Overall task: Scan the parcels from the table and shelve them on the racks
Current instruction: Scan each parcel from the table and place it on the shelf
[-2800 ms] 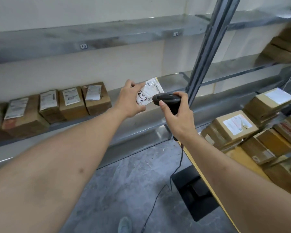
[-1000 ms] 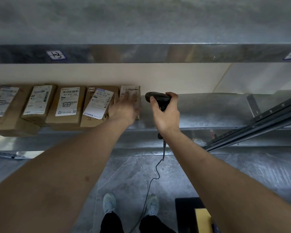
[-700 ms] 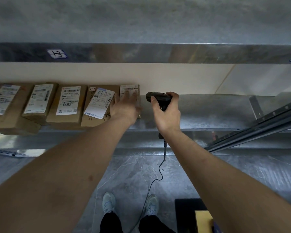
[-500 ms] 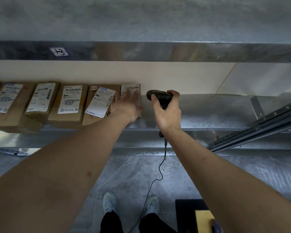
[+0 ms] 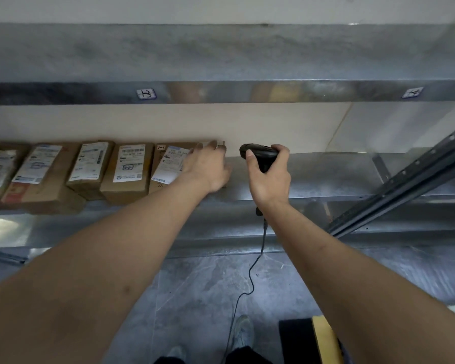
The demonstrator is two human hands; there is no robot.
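metal shelf (image 5: 313,177): left hand (image 5: 208,169) flat on parcel (image 5: 168,164), right hand (image 5: 269,177) gripping scanner (image 5: 259,155).

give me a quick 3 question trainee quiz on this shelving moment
1. True or false: the right hand grips the scanner.
2. Where does the left hand rest? A) on the last parcel at the right end of the row B) on the floor C) on the upper shelf
3. The tag on the upper shelf's edge is handwritten: yes or no?

Key: 1 true; 2 A; 3 yes
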